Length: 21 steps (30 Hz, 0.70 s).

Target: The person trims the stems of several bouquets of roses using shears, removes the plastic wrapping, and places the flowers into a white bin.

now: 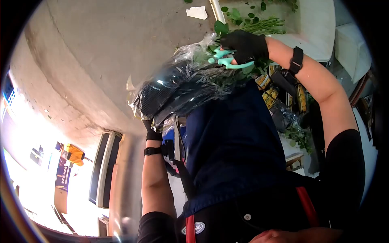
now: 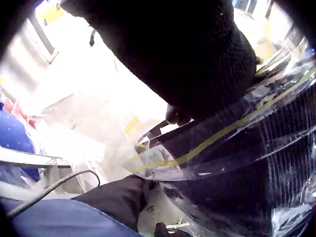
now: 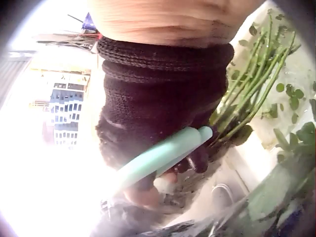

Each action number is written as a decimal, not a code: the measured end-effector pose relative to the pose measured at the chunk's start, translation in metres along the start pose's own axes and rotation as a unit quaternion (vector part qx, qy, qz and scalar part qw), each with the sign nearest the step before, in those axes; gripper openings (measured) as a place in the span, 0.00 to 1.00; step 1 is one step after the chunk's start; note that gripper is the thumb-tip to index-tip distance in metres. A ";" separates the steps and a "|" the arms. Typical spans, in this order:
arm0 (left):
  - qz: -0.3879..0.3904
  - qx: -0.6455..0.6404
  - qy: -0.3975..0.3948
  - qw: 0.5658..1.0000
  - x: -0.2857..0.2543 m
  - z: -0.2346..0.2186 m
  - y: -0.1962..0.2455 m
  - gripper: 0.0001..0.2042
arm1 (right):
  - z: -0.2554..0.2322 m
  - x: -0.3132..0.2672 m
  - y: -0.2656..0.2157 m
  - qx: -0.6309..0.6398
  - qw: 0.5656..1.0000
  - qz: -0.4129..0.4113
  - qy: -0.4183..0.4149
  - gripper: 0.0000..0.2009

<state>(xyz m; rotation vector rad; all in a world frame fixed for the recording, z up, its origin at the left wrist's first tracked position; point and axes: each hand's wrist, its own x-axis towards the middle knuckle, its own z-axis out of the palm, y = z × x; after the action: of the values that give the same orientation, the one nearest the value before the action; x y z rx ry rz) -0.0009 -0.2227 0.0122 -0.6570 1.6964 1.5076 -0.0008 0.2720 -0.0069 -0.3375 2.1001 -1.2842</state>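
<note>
A bundle point(image 1: 162, 91) in clear film over black ribbed wrapping lies slantwise before my body, with green leaves at its far end. My left hand point(image 1: 152, 128), in a black glove, holds its near end from below; its fingers are mostly hidden. The film's yellow-edged border point(image 2: 212, 143) runs past the glove in the left wrist view. At the leafy end is my right hand point(image 1: 246, 46), gloved with bare fingertips. It grips pruning shears with mint-green handles point(image 3: 163, 153); their blades are hidden among film and leaves.
Cut green stems point(image 1: 263, 26) lie on a pale surface beyond my right hand. A white scrap point(image 1: 197, 12) is on the grey floor. Yellow-and-black packages point(image 1: 300, 97) and loose leaves point(image 1: 299, 135) sit right of my legs. A person in orange point(image 1: 74, 155) is far left.
</note>
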 end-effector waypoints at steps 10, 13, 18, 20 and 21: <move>0.014 0.000 -0.012 1.000 0.004 0.012 0.013 0.20 | -0.013 -0.040 -0.011 -0.053 0.998 0.026 -0.013 0.35; 0.018 0.005 -0.015 1.000 0.002 0.016 0.018 0.20 | -0.008 -0.010 -0.031 -0.012 0.997 0.025 -0.071 0.36; 0.032 0.012 -0.025 0.999 0.000 0.028 0.028 0.20 | 0.005 0.001 -0.040 0.045 0.998 -0.040 0.027 0.31; 0.041 0.016 -0.031 0.999 0.001 0.034 0.033 0.20 | 0.016 -0.010 -0.025 0.063 0.994 -0.063 0.060 0.30; 0.046 0.018 -0.035 0.998 0.000 0.038 0.037 0.20 | 0.012 -0.011 -0.038 0.103 0.994 -0.031 0.031 0.30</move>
<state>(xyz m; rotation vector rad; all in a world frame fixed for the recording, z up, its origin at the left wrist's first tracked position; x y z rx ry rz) -0.0227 -0.1796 0.0339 -0.5073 1.7171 1.5414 0.0111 0.2510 0.0265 -0.2770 1.9987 -1.5523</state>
